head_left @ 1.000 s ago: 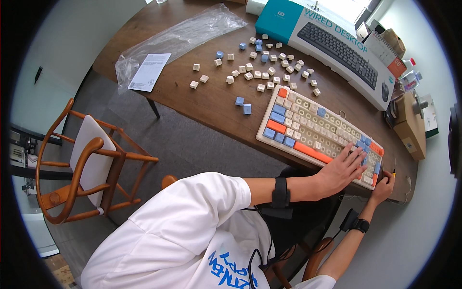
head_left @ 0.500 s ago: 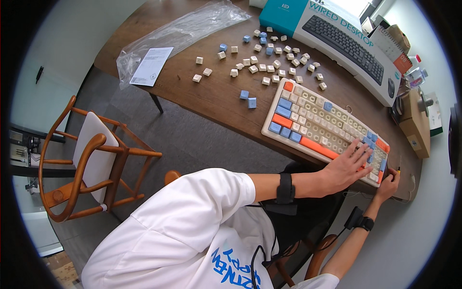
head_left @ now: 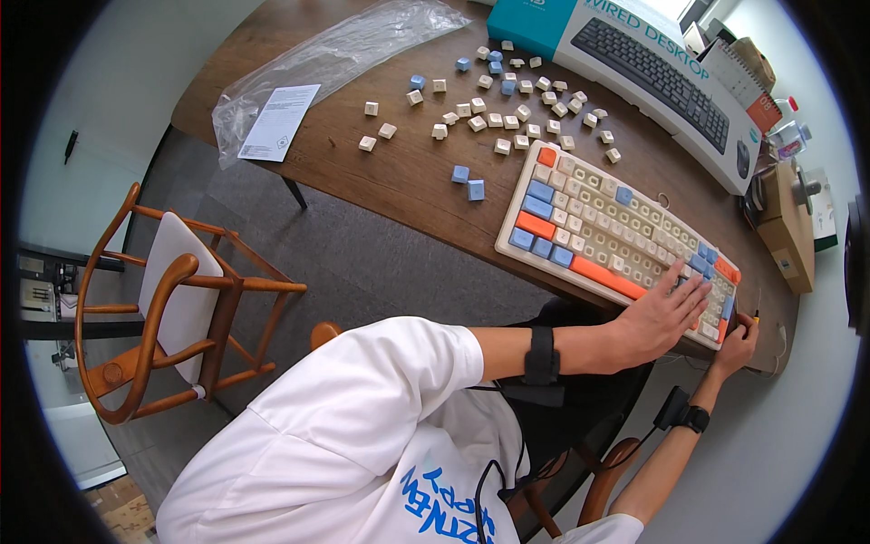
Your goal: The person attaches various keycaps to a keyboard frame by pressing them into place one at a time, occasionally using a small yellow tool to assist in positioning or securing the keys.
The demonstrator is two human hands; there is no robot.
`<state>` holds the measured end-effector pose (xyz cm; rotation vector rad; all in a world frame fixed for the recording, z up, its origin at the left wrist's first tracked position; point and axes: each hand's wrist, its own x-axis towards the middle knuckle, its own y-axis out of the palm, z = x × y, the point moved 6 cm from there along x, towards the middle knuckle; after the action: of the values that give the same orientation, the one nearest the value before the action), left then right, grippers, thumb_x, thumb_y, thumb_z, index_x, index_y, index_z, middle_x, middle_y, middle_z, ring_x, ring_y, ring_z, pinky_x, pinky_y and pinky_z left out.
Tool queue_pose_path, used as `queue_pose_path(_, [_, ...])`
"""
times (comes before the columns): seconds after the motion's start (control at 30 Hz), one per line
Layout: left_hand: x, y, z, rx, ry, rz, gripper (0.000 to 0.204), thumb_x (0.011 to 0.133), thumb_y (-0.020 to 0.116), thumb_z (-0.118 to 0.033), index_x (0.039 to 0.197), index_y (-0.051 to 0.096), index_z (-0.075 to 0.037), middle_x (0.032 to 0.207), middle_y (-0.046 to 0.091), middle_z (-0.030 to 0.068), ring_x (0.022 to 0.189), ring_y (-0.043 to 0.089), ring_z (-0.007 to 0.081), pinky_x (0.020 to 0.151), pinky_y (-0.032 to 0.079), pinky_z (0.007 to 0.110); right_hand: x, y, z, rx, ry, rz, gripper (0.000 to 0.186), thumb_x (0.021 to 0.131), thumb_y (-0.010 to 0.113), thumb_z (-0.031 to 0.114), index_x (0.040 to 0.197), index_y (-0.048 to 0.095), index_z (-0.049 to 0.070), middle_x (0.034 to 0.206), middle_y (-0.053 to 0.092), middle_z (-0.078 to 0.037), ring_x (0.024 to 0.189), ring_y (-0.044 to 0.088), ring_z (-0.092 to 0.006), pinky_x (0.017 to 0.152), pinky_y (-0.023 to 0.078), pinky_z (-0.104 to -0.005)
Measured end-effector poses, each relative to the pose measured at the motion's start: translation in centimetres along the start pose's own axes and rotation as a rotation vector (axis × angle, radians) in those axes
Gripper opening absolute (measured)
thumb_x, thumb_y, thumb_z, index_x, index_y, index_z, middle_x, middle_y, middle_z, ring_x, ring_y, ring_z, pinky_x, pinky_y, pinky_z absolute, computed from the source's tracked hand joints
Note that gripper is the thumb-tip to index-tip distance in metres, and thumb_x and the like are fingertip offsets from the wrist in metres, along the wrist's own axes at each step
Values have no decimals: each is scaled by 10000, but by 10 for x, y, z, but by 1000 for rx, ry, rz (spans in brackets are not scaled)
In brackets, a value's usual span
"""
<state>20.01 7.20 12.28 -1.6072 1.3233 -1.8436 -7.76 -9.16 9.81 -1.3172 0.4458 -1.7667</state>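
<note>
A cream keyboard (head_left: 609,238) with blue, orange and cream keycaps lies slanted on the desk's near right part; many sockets in its middle are bare. My left hand (head_left: 666,315) lies flat over its right end, fingers stretched out across the keys. At the keyboard's right edge is my right hand (head_left: 736,348), its fingers closed. A small yellow-tipped piece (head_left: 757,316) shows by those fingertips; whether it is held cannot be made out. Loose cream keycaps (head_left: 495,120) are scattered beyond the keyboard, with a few blue ones (head_left: 476,189) among them and near the desk's edge.
A keyboard box (head_left: 634,77) stands along the back, with a cardboard box (head_left: 781,227) at the far right by the wall. A clear plastic bag (head_left: 362,50) and a white printed sheet (head_left: 279,123) lie at the left. A wooden chair (head_left: 181,299) stands on the floor.
My left hand has shifted slightly on the keyboard, with its fingers closer together. The view has moved a little. My right hand stays at the keyboard's right edge.
</note>
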Motion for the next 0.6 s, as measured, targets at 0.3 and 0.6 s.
queue_pose_path(0.3, [0,0,0,20,16,47,592,1022,482,-276,1520,463,44,1591,442,225,1496,402,356,1238,152,668,0,-1,3,9,33,26,235,964,531,107,1052,736,33,1039,759,-111,987,711,-291,907,531,-383])
queue_pose_path(0.6, [0,1,-1,20,39,69,605,1028,482,-296,1559,420,-13,1604,423,220,1499,394,374,1235,154,676,-3,-5,6,15,48,33,228,960,533,114,1038,735,41,1034,759,-99,993,713,-278,907,531,-377])
